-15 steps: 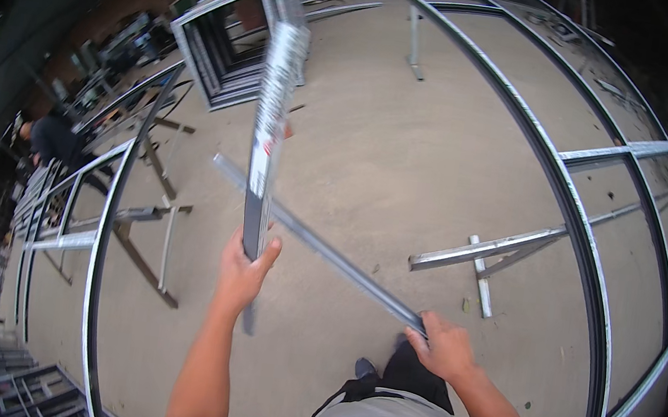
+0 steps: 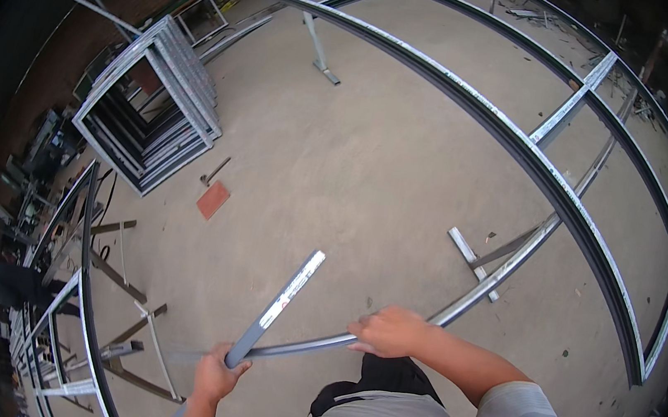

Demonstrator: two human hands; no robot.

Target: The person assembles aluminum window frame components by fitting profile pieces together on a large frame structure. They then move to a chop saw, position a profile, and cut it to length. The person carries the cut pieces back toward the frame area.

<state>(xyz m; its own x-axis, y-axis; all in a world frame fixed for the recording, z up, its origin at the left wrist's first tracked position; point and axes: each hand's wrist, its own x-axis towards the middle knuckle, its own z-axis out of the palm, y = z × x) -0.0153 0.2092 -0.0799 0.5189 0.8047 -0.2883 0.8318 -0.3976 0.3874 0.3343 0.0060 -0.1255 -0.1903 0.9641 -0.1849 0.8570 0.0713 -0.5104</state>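
Note:
My left hand (image 2: pixel 218 373) is closed around the lower part of a grey metal profile bar (image 2: pixel 277 310), which slants up and right and has a pale film with print on its upper face. A second, slimmer metal strip (image 2: pixel 300 347) is gripped near its right end by my right hand (image 2: pixel 387 332). It runs left behind the first bar at my left hand, where its far part is blurred. Whether the two pieces touch there, I cannot tell. Just past my right hand, the metal rail of a trestle (image 2: pixel 501 275) lines up with the strip.
A large metal frame (image 2: pixel 479 110) rests on trestles to the right. Several square frames (image 2: pixel 146 110) stand stacked at the far left, near a red flat piece (image 2: pixel 213 199) and a hammer-like tool (image 2: pixel 217 171) on the floor. Another frame (image 2: pixel 82 286) spans the left; a person (image 2: pixel 16 286) bends beyond it.
The view has turned to the right. The bar in my left hand has swung from nearly upright to a rightward slant and lower. My right hand has moved up and left with the strip, now lying flatter.

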